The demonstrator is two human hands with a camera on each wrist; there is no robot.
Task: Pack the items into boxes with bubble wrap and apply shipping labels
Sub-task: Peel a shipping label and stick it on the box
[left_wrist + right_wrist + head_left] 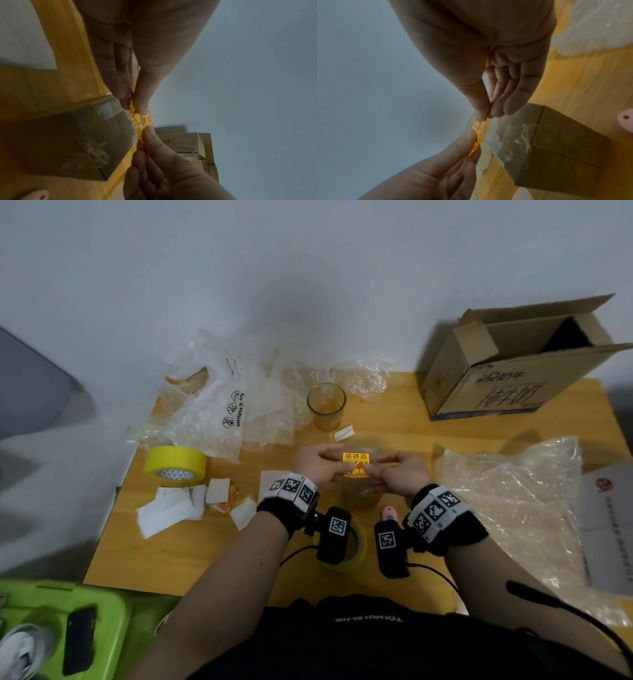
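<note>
**Both hands pinching a fragile-goods sticker above a taped carton**

Your left hand [317, 465] and right hand [399, 474] meet over the middle of the yellow-orange wooden tabletop [212, 546]. Between them you hold a small yellow sticker with red print [356, 463]. The left thumb and fingers [120, 83] pinch one edge; the right thumb and forefinger pinch the opposite edge, while your remaining right fingers [513, 97] lie extended and close together. In both wrist views the sticker shows almost edge-on, held in the air.

Directly below the sticker sits a small brown cardboard box sealed with clear tape [556, 142]. You cannot tell whether the sticker touches it.

Beyond your hands an empty clear drinking glass [326, 405] stands upright. Crumpled sheets of clear bubble wrap [219, 402] lie at the far left, and another sheet of bubble wrap [513, 491] spreads to your right. A roll of yellow tape [175, 464] rests at the left edge, with loose white backing papers and more yellow stickers [191, 505] just in front of it. A large open cardboard carton with printed sides [507, 371] stands at the far right corner. A small pink object [389, 512] lies near your right wrist.
</note>
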